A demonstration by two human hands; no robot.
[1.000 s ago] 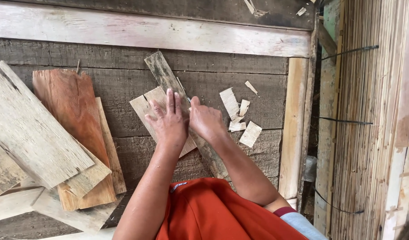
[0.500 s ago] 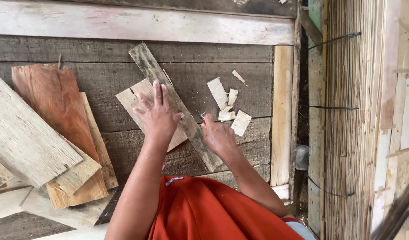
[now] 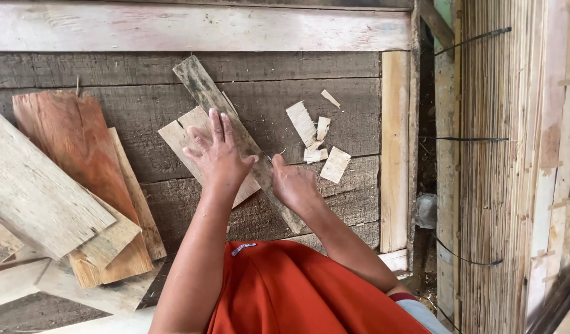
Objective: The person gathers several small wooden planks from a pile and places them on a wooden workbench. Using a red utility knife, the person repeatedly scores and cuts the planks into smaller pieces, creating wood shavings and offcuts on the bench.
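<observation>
The tabletop [image 3: 334, 216] is made of dark weathered planks, bounded along its far edge by a pale, whitish board [image 3: 198, 28] and along its right edge by an upright light wooden strip [image 3: 394, 148]; beyond that strip a narrow gap opens, then a wall of thin bamboo-like slats [image 3: 495, 173] bound with dark wire. The left side is crowded — a reddish plank [image 3: 74, 148] and a grey plank [image 3: 37, 192] lie stacked and overlapping toward the near left corner; the freest room lies in the middle and toward the far right corner, where only a few pale wood chips [image 3: 316, 139] are scattered.

A long, narrow grey slat [image 3: 204, 86] runs diagonally from the far middle toward the near right, crossing over a lighter flat piece [image 3: 180, 133]; the left hand [image 3: 218, 159] lies palm down with fingers spread wide, pressing flat on both pieces, the forearm reaching straight out from the near edge; the right hand [image 3: 292, 182] is curled narrow against the slat's right side, just near the chips — whether it grips a thin tool there I cannot tell, as something small and slender shows only faintly at its thumb.
</observation>
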